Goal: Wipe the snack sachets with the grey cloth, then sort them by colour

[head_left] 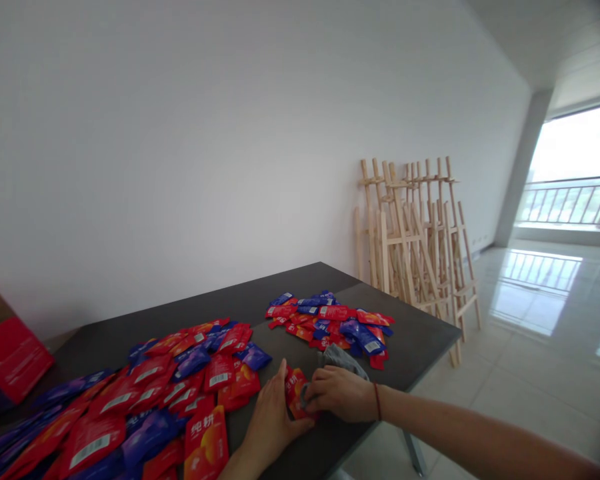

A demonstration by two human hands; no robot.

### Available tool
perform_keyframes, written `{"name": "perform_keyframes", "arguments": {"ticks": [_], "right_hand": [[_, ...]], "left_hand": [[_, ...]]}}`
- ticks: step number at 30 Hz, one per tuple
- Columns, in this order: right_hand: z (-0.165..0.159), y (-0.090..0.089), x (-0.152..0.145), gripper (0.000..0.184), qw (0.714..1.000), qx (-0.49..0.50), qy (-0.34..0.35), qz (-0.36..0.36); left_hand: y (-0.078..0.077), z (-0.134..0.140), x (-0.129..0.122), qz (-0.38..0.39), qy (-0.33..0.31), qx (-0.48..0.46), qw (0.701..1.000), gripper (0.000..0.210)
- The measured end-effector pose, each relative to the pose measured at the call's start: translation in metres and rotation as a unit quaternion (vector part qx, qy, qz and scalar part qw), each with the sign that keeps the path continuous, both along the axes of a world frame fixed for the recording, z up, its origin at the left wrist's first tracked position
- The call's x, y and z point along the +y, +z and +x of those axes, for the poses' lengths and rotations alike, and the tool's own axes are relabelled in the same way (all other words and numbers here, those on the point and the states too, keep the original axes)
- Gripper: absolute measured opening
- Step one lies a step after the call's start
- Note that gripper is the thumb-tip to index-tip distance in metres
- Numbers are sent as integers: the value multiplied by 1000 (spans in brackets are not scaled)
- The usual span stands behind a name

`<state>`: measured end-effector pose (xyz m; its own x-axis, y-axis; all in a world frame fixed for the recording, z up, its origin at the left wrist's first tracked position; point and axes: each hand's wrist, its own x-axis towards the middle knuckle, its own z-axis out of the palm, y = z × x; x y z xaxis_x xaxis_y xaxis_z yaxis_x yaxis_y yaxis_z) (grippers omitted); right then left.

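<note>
A red packet point(293, 389) with orange fruit and white characters lies on the dark table in front of me. My left hand point(271, 415) holds it by the edge, fingers along its left side and thumb across the lower end. Bunched in my right hand point(341, 393) is a grey cloth point(347, 360), part of it pressed on the packet's right side. The rest of the cloth sticks out behind the knuckles. Just beyond my hands is a pile of red and blue packets point(330, 313). To the left spreads a larger heap of similar packets point(150, 387).
A red box point(13, 360) stands at the table's left end. The dark table point(405, 320) has its right edge near my right forearm. Wooden easels point(410, 233) lean against the white wall beyond it. Glossy floor tiles lead to a window with a railing.
</note>
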<state>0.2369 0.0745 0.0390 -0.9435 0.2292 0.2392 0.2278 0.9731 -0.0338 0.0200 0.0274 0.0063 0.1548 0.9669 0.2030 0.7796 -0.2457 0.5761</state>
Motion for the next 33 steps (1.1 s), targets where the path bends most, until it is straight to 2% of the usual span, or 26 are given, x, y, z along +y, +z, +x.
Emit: {"name": "perform_keyframes", "arguments": {"ticks": [6, 9, 12, 14, 18, 22, 24, 26, 28, 33], "right_hand": [[-42, -3, 29, 25, 993, -21, -87, 71], [-65, -5, 40, 21, 987, -38, -134, 80], [-74, -6, 45, 21, 981, -43, -168, 84], [-71, -5, 45, 21, 983, -43, -151, 91], [-48, 0, 32, 26, 992, -37, -74, 94], [-13, 1, 7, 34, 998, -22, -16, 52], [3, -2, -3, 37, 1000, -16, -8, 23], [14, -5, -7, 38, 1000, -17, -16, 7], [15, -7, -4, 37, 999, -13, -51, 3], [-16, -4, 14, 29, 985, -18, -172, 31]], "left_hand": [[-5, 0, 2, -4, 20, 2, 1000, 113], [-4, 2, 1, -6, 37, 16, 999, 115], [-1, 3, 0, -11, 47, 48, 998, 114], [1, 4, 0, -15, 48, 60, 997, 112], [4, 5, -1, -31, 43, 69, 996, 110], [7, 7, -4, -53, 34, 77, 995, 109], [9, 8, -6, -53, 27, 75, 995, 109], [12, 8, -7, -56, 23, 77, 995, 108], [14, 8, -8, -64, 14, 82, 994, 105], [17, 6, -7, -64, -1, 103, 993, 97]]}}
